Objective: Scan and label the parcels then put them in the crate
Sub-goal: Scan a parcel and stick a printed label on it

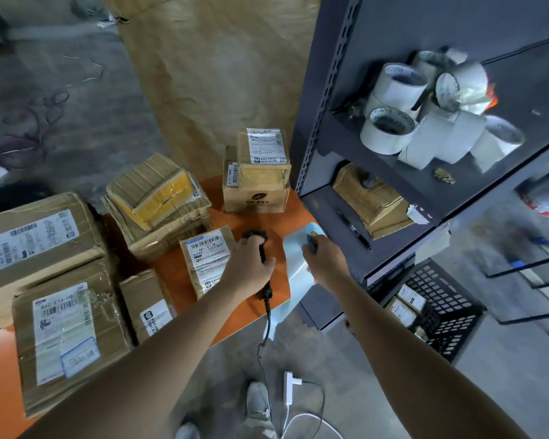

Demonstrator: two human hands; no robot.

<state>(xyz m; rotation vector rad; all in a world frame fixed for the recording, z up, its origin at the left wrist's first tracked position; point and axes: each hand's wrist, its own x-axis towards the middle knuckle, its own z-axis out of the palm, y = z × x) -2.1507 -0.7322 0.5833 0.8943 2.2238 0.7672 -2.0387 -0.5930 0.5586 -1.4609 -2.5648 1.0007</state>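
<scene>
My left hand [248, 267] grips the black barcode scanner [256, 238], which lies on the orange table [286, 217] with its cable trailing off the front edge. My right hand [325, 261] holds the pale blue label roll [293, 267], whose strip hangs over the table edge. A small labelled parcel [205, 259] lies just left of the scanner. Several more cardboard parcels cover the table: two large ones [42, 236] at the left, a stack [159, 204] in the middle and a stack of two [260, 175] at the back. The black crate [441, 308] stands on the floor at the right with parcels inside.
A dark metal shelf unit [324, 122] stands right of the table, holding several white tape rolls [425, 112], a cardboard parcel [371, 201] and a black pen [354, 229]. A white power adapter [290, 386] and cords lie on the floor by my shoes.
</scene>
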